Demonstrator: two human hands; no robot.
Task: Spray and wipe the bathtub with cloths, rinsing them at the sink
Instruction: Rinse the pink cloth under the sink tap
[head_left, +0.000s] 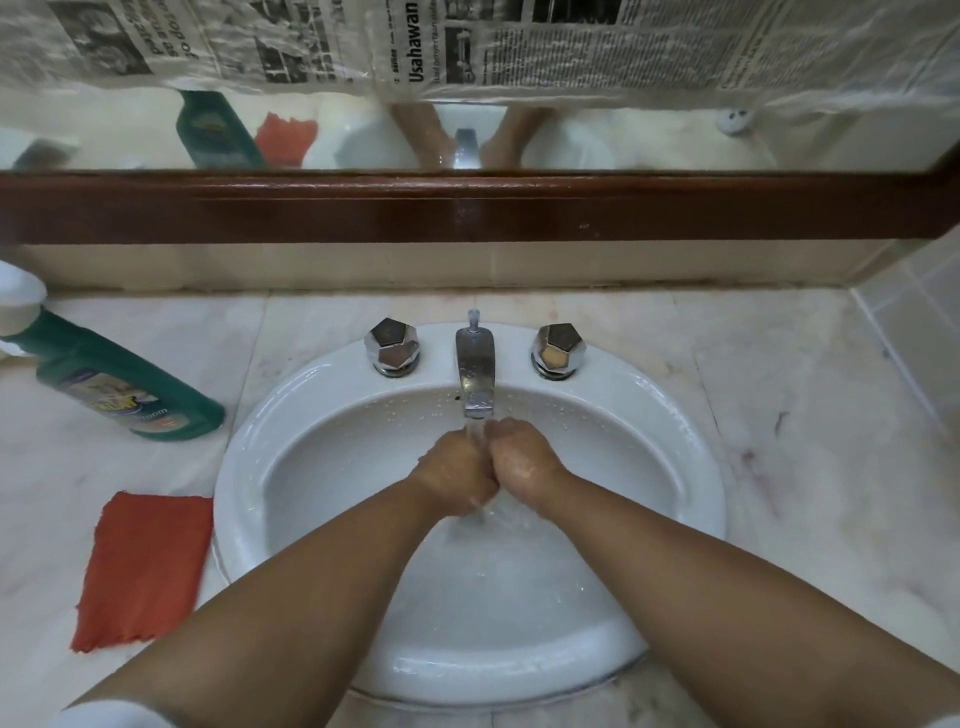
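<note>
The red cloth (143, 569) lies flat on the marble counter (789, 525), just beside the left rim of the sink (693, 467) and apart from both hands, so it is not under the water. The left hand (452, 470) and right hand (524, 457) meet knuckle to knuckle beneath the spout (475, 374), fingers curled inward and pressed against each other in the running stream (477, 439); nothing shows between them, so they appear to hold no cloth. The likeliest slip is that the cloth goes back to the tub unrinsed, since only the hands are being washed. Its near corner lies close to the counter's front edge, and a wet forearm drawn back across it could drag it to the floor. Droplets already dot the basin wall, and a stronger flow would throw water onto the counter and soak the cloth's edge. The green cleaner bottle (119, 384) stands near the cloth, farther back on the left; a reach for the left knob (392, 345) with slick fingers is unlikely to hit it, but a careless grab for the cloth might tip it.
</note>
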